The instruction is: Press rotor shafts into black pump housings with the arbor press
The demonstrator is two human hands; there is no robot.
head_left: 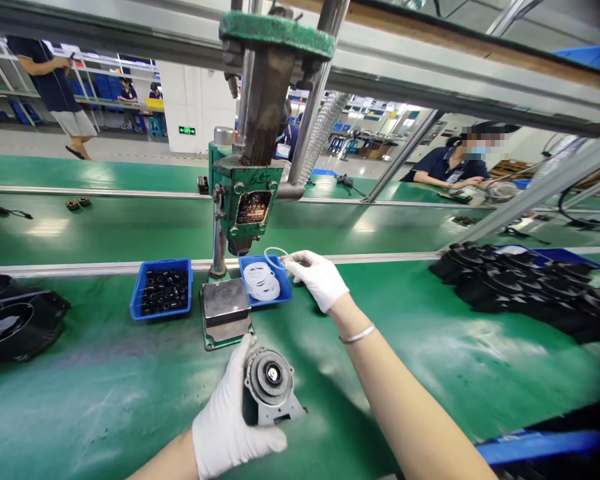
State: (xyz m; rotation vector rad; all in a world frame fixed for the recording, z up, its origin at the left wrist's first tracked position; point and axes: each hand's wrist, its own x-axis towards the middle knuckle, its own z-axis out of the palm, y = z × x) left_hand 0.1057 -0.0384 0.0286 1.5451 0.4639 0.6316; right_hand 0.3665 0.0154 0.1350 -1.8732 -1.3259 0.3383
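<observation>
In a white glove, my left hand (235, 413) grips a grey round motor (271, 380) from its left side, fingers at its upper edge and thumb below. The motor's stepped face and central shaft point up towards me, and a flat bracket (283, 412) sticks out at its lower end. My gloved right hand (316, 277) pinches a thin white ring (275, 252) between thumb and fingertips. This ring is above a blue bin (286, 293) holding a pile of similar white rings (263, 281).
A green press (250, 193) stands over a metal block (225, 301). To its left, a blue bin (136, 300) holds small black parts. Black housings (520, 280) lie at right, others (15, 320) at left. Across the bench, a co-worker (453, 167) sits.
</observation>
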